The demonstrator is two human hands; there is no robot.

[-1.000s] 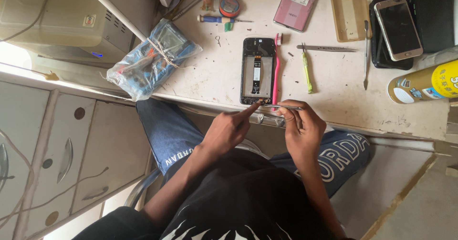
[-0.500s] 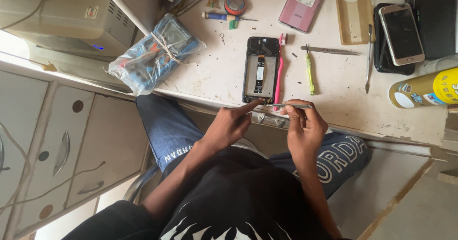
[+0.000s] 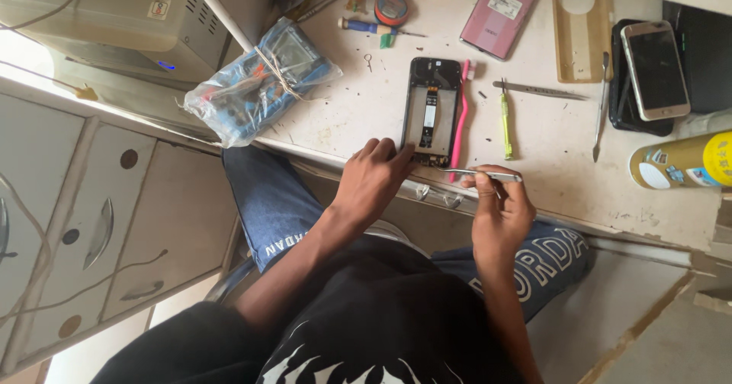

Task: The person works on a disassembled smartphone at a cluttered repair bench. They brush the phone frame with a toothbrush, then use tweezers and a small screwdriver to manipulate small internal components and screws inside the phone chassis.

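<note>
Opened phone (image 3: 432, 112) flat on the white bench (image 3: 358, 117), centre of the frame, back cover off, long axis running top to bottom, lower end toward the bench edge. Left hand (image 3: 374, 178) resting fingertips on that lower end, fingers curled, pinning it. Right hand (image 3: 499, 212) just right of it, pinched closed on metal tweezers (image 3: 483, 174) lying left-right, tips pointing left toward the phone's lower corner. Pink toothbrush (image 3: 460, 117) alongside the phone, parallel. Green screwdriver (image 3: 505, 121) further right.
</note>
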